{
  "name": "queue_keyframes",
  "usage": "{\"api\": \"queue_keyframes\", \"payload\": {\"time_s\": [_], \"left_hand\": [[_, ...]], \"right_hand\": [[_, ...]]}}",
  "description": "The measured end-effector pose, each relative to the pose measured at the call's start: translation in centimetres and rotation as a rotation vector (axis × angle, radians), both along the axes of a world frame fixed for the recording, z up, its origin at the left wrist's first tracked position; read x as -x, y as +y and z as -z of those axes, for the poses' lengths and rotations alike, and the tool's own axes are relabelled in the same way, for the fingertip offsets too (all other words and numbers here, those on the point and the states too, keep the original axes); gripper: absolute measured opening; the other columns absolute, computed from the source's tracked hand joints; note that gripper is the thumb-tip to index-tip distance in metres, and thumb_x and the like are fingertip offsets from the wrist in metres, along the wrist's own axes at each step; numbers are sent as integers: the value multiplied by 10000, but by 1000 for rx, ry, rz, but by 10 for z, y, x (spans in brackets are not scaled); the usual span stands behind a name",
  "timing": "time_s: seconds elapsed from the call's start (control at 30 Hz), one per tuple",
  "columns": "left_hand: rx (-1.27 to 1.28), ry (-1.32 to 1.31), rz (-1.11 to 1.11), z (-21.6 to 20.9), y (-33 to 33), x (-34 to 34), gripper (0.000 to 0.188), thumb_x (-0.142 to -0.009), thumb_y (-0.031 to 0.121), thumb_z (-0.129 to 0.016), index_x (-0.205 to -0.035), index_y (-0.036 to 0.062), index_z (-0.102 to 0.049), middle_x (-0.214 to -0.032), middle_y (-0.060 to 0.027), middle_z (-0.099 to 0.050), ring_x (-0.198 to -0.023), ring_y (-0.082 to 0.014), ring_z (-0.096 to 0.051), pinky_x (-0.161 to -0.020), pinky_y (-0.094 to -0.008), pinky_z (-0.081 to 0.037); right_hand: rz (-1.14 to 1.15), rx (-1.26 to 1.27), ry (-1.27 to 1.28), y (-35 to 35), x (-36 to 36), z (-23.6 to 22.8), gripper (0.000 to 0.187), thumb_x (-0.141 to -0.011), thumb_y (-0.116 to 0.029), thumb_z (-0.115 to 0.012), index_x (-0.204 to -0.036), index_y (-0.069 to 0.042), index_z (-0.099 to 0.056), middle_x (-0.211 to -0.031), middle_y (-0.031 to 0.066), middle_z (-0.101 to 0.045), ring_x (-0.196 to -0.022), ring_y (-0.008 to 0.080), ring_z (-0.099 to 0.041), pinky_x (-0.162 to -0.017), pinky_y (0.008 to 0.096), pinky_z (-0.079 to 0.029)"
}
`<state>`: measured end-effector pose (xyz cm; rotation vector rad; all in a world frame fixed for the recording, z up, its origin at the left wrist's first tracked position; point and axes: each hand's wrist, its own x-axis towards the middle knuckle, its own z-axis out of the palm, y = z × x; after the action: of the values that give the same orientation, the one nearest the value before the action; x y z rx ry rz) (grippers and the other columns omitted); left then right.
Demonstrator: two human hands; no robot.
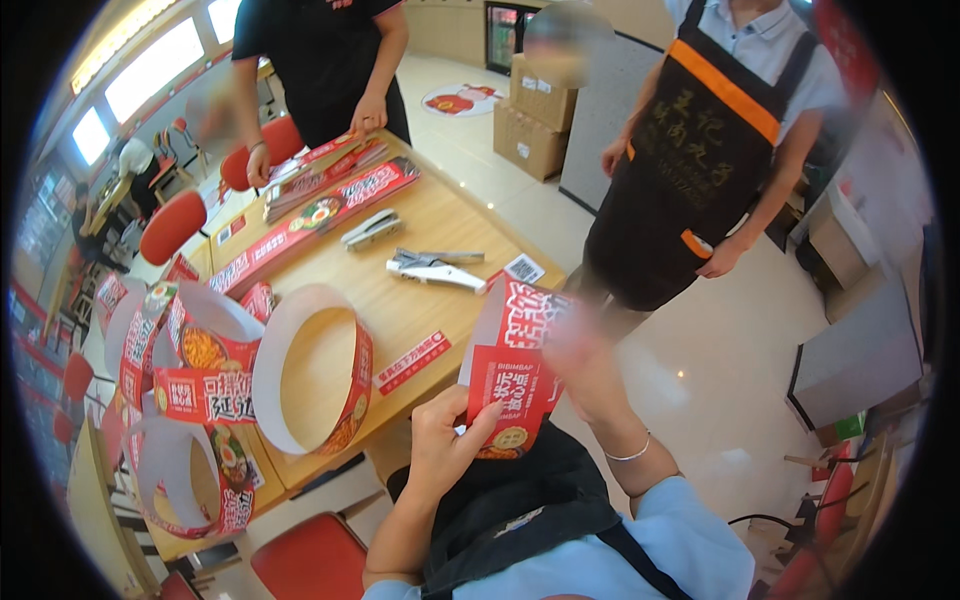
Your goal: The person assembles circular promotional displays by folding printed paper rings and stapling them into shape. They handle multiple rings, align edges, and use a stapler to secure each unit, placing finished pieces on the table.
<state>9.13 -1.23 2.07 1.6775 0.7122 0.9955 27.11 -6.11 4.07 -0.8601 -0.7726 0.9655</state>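
Note:
A red printed cardboard band (510,400) is bent into a loop in front of me, one end overlapping the other. My left hand (455,435) is closed on its lower left edge, with the thumb across the printed front. At the band's right side is my right hand (590,370), wearing a thin bracelet. Motion smears its fingers, so their grip does not show. Beyond the band, a white and dark stapler (435,268) lies on the wooden table (410,350). Another stapler (370,229) lies farther off.
Several finished-looking band loops (357,400) crowd the table's left side. A long flat strip (310,222) and a stack of strips (325,172) lie at the far side, under a co-worker's hands. Another person in a dark apron (690,160) stands at right. A red chair (310,558) is near left.

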Motion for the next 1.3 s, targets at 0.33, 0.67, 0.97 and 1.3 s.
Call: {"api": "queue_keyframes", "payload": {"time_s": [0.33, 0.67, 0.97, 1.3], "left_hand": [[242, -279, -58, -14, 4, -14, 256, -888, 40, -657, -1122, -24, -574, -1002, -83, -667, -879, -104, -629, -769, -254, -512], [416, -509, 11, -14, 20, -9, 267, -961, 99, -557, -1206, -9, -554, -1118, -73, -647, -982, -108, -615, -866, -262, -485], [841, -793, 134, -22, 49, -10, 294, -1008, 197, -465, -1216, 19, -573, -1158, -87, -653, -1037, -170, -631, -906, -333, -498], [850, -871, 178, -21, 50, -17, 294, -1008, 209, -470, -1239, 54, -564, -1175, -82, -645, -1065, -185, -626, -921, -360, -505]], "right_hand": [[-68, 101, -145, 10, 3, -4, 231, -895, -110, -672, -1092, -3, -617, -1031, 55, -677, -908, 96, -633, -815, 264, -523], [-83, 114, -339, 24, 16, 9, 200, -915, -141, -655, -1057, -2, -631, -984, 29, -683, -858, 65, -619, -773, 235, -506], [-38, 161, -499, 22, 14, 11, 163, -932, -117, -614, -1037, 7, -620, -928, 18, -667, -810, 58, -604, -737, 222, -491], [44, 65, -333, 32, 19, 13, 156, -930, -106, -623, -1034, 8, -605, -927, 16, -664, -810, 44, -596, -737, 214, -485]]}}
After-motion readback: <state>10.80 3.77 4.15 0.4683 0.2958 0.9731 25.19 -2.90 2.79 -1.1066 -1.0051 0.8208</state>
